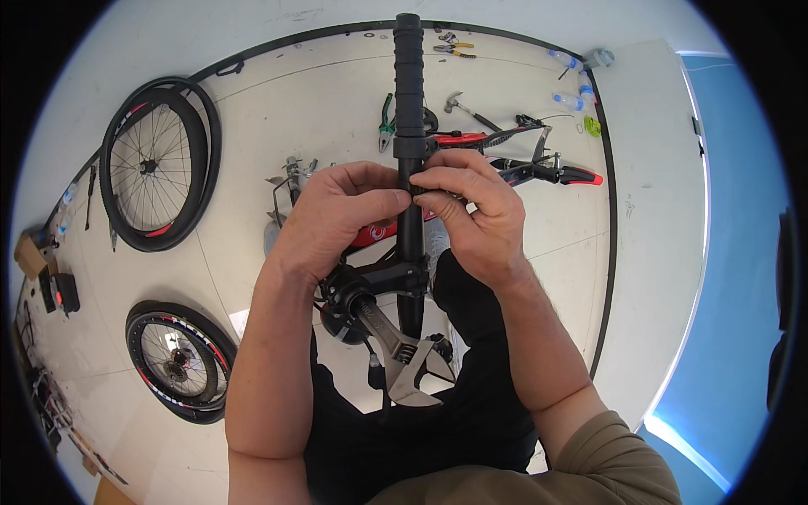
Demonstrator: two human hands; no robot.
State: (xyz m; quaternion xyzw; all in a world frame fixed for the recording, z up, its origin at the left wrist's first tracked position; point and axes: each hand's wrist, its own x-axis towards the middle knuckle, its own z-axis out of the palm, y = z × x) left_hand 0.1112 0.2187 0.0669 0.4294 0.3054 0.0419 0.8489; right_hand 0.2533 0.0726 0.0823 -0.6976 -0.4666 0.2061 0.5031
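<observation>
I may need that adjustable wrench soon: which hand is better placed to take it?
Probably the left hand: its forearm runs down right beside the adjustable wrench, while the right hand pinches the handlebar.

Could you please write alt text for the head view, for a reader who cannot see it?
Two bare hands, left hand and right hand, pinch a black handlebar at its middle. An adjustable wrench sits below on the stem, and two bicycle wheels lie on the pale floor to the left.
</observation>
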